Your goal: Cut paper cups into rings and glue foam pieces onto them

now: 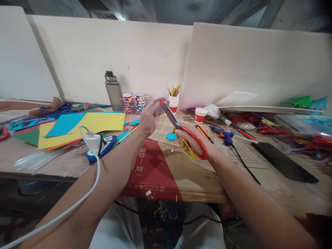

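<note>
My left hand [149, 121] is raised over the cardboard, its fingers closed on a small purple piece [158, 110], seemingly paper, with a bit of red at its top. My right hand [190, 141] grips scissors [199, 143] with one red and one yellow handle. Their blades point up and left, and the tips meet the small piece at my left fingertips. How far the blades are apart is hard to see. Below the blades, a blue paper disc [171, 136] lies on the printed cardboard [197, 176].
Coloured sheets [103, 121], a white plug [92, 142] and a bottle [113, 91] are on the left. Paper cups [200, 116] stand at the back. A glue gun [227, 137], an orange cutter [204, 133] and a black phone-like slab [285, 162] lie right. A white cable [96, 183] crosses my left forearm.
</note>
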The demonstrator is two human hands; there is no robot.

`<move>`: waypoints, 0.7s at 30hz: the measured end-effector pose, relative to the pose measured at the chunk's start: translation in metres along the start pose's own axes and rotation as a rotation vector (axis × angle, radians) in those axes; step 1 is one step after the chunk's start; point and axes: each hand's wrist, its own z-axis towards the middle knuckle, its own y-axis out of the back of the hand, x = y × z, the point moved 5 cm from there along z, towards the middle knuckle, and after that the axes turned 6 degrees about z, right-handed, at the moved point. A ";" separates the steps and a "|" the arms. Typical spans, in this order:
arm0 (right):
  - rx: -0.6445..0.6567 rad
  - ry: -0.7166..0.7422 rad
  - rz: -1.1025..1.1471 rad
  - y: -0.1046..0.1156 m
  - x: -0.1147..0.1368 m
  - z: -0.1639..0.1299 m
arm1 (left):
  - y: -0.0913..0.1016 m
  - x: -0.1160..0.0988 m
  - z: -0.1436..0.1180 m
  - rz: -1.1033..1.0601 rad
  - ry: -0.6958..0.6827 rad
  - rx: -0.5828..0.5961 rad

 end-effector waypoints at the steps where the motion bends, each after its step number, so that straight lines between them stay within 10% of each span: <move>1: 0.008 0.000 0.021 0.000 -0.001 0.000 | 0.000 0.000 0.000 -0.017 0.011 -0.009; 21: -0.018 -0.150 0.194 0.001 -0.010 -0.003 | -0.005 0.001 -0.003 -0.098 0.133 -0.001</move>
